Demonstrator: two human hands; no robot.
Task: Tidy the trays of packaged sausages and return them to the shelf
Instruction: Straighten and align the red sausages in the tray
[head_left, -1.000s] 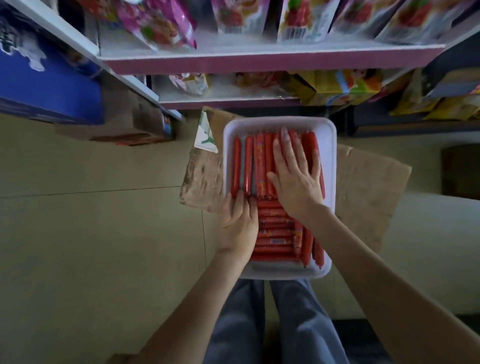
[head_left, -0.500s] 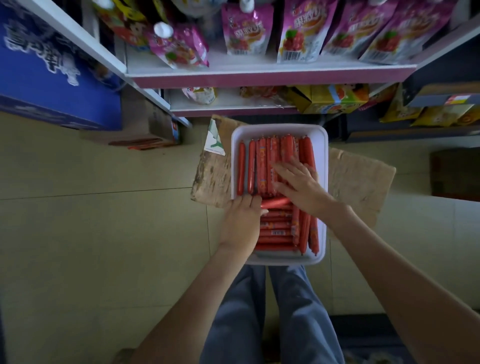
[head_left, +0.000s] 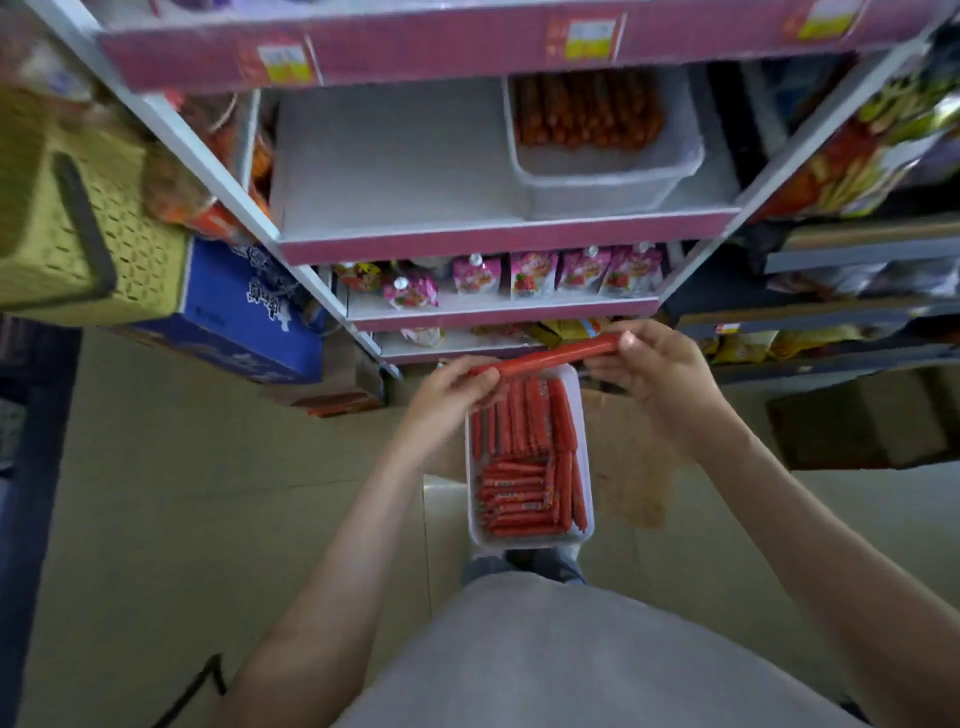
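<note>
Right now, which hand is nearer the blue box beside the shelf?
Left. The left hand grips the end of the long sausage toward the blue box; the right hand holds the other end, farther away.

On my feed the single sausage (head_left: 545, 357) reads bright red, the same red as the packed sausages (head_left: 524, 457) with pale print in the white tray (head_left: 527, 543). The shelf edges (head_left: 493, 244) are magenta-pink with yellow-and-white price tags (head_left: 283, 63), and the second tray (head_left: 597, 182) is white, its contents looking orange-red, though blur may shift that. I also see pink pouches (head_left: 530, 273), a blue box (head_left: 244, 322) with white lettering, a yellow-green basket (head_left: 130, 249) with a punched lattice pattern, brown cardboard (head_left: 628, 467) and a beige floor (head_left: 156, 493).
</note>
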